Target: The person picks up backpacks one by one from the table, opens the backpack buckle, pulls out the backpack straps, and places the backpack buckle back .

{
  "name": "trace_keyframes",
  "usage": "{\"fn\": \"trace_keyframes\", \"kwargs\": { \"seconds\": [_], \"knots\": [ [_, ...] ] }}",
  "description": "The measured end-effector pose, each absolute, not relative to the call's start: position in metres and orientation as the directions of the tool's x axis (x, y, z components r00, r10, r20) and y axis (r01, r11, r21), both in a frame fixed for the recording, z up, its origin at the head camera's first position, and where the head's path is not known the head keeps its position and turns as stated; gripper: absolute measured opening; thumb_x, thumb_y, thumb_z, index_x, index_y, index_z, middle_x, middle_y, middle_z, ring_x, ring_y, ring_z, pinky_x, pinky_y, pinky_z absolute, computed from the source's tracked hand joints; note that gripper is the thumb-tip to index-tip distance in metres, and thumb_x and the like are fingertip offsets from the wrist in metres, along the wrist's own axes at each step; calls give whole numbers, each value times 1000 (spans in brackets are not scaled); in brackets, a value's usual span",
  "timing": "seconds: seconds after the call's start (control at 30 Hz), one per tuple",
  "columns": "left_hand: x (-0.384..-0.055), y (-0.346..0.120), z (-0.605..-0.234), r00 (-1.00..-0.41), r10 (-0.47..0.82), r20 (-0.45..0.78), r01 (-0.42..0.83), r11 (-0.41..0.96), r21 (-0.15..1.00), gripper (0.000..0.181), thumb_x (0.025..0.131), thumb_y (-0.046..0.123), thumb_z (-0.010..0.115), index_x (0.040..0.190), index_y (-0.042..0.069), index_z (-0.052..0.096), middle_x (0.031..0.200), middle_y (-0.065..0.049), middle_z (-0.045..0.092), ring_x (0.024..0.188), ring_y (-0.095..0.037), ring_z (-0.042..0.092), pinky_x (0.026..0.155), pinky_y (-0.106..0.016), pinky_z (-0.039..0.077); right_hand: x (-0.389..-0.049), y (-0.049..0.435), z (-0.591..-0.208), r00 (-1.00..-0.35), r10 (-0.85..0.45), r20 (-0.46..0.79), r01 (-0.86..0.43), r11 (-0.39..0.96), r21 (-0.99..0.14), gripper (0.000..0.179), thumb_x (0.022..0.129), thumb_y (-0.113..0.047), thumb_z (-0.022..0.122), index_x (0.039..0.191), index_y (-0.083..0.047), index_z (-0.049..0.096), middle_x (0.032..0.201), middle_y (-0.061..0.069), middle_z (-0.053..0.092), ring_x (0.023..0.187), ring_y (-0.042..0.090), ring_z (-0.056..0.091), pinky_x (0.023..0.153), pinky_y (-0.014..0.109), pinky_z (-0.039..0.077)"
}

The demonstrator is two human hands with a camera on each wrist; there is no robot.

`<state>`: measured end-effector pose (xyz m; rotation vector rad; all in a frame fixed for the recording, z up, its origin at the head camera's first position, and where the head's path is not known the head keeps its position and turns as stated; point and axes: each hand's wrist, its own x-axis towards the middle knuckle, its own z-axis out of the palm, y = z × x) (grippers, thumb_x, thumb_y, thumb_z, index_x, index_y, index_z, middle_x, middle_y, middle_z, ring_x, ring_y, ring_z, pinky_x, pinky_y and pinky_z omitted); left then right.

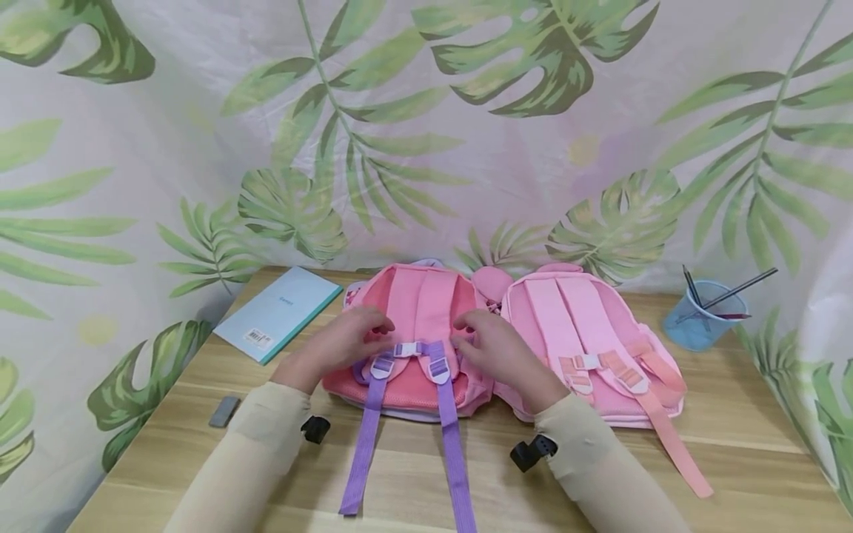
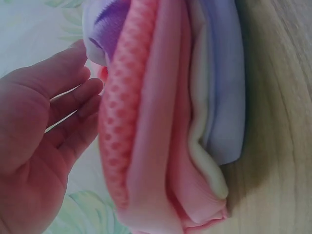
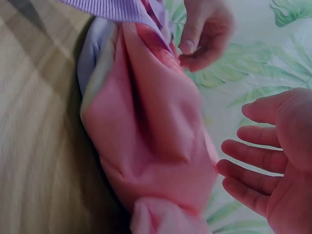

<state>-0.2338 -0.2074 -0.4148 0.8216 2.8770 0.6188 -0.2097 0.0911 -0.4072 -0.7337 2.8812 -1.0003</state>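
Note:
A pink backpack (image 1: 409, 396) lies on the table with its back panel and shoulder straps upward. Its purple webbing straps (image 1: 363, 459) trail toward the front edge, and a white buckle (image 1: 407, 350) joins the straps across the middle. Over the left side of this bag is my left hand (image 1: 356, 333), fingers loosely bent and holding nothing. My right hand (image 1: 493, 344) hovers at the right side, its fingertips close to the shoulder strap. In the right wrist view, spread fingers of the right hand (image 3: 273, 156) are beside the bag's pink side (image 3: 151, 112).
A second pink backpack (image 1: 623, 322) with orange straps lies directly to the right. At the back left is a light blue notebook (image 1: 280, 303), with a grey eraser-like block (image 1: 224, 411) nearer the front. A blue cup (image 1: 696, 326) holding several pencils stands back right.

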Motion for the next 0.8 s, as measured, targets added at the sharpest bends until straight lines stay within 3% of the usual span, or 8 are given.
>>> {"fn": "trace_keyframes", "kwargs": {
  "seconds": [0.23,0.37,0.63,0.8],
  "knots": [
    [-240,-210,-421,-851,525,-17,467,771,432,23,99,21,81,119,11,76,113,-1,73,108,-20,67,104,-47,57,-215,66,-421,-881,-458,121,-429,665,-611,31,100,-17,76,127,-2,73,120,14,72,107,28,66,99,47,57],
    [-242,-212,-424,-855,516,-49,442,776,450,22,99,24,81,118,13,77,112,0,71,105,-18,64,103,-46,56,-218,55,-428,-867,-483,125,-449,647,-616,31,98,-18,78,124,-2,74,118,14,72,112,30,65,103,48,53],
    [-246,-215,-429,-840,540,-41,465,758,457,20,99,22,81,115,12,78,109,-1,68,102,-17,61,97,-41,54,-224,34,-439,-853,-513,99,-486,711,-508,32,95,-26,83,121,-8,76,120,11,70,124,35,60,112,57,40],
    [-245,-215,-429,-838,543,-42,466,754,462,19,99,19,80,116,11,78,111,-2,68,103,-19,61,97,-41,54,-225,25,-444,-864,-496,88,-477,751,-456,26,96,-28,82,116,-12,77,116,7,69,123,34,58,108,56,40]
  ]
}}
